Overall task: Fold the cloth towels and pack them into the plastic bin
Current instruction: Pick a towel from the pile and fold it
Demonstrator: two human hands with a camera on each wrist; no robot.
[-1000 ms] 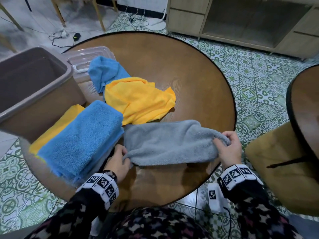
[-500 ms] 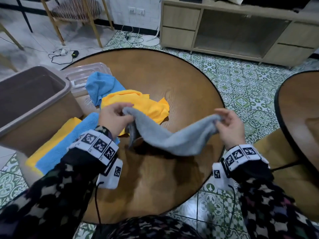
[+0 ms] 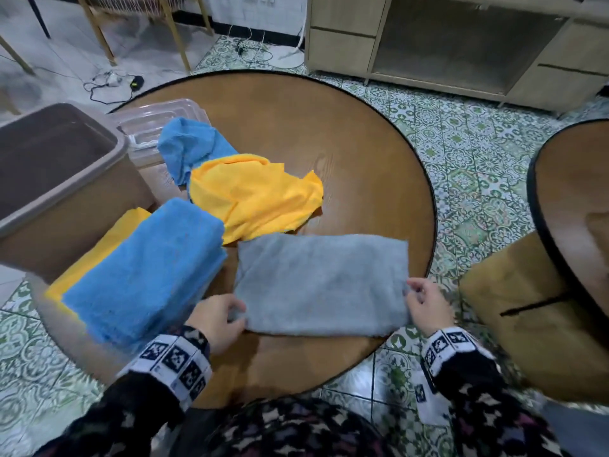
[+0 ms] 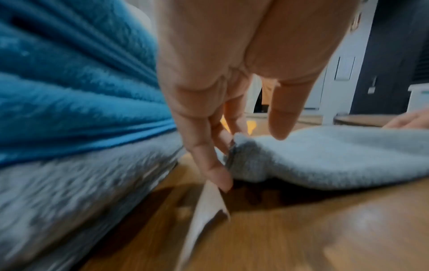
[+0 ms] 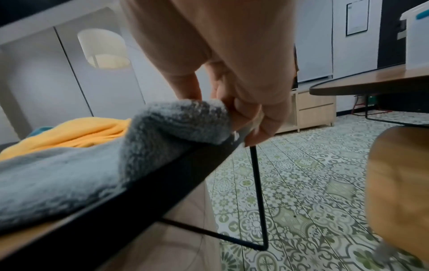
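A round wooden table (image 3: 362, 153) fills the head view, over green patterned floor tiles (image 3: 478, 153). Well to the left of both hands, a brown plastic bin (image 3: 59, 179) stands open at the table's edge, and a clear plastic lid (image 3: 155, 123) lies just behind it.

Stretched flat between the two hands lies a grey towel (image 3: 323, 285), folded into a long rectangle near the table's front edge. Just left of the left hand sits a stack of folded towels: a blue folded towel (image 3: 145, 268) on top, a yellow folded towel (image 3: 99, 249) showing beneath it. Beyond the grey towel, away from the hands, a loose yellow towel (image 3: 253, 192) lies crumpled, and a loose blue towel (image 3: 188, 146) lies behind that.

The left hand (image 3: 217, 319) pinches the grey towel's near left corner between thumb and fingers (image 4: 209, 161). The right hand (image 3: 428, 305) pinches the near right corner at the table's rim, its fingers (image 5: 255, 117) curled around the cloth.
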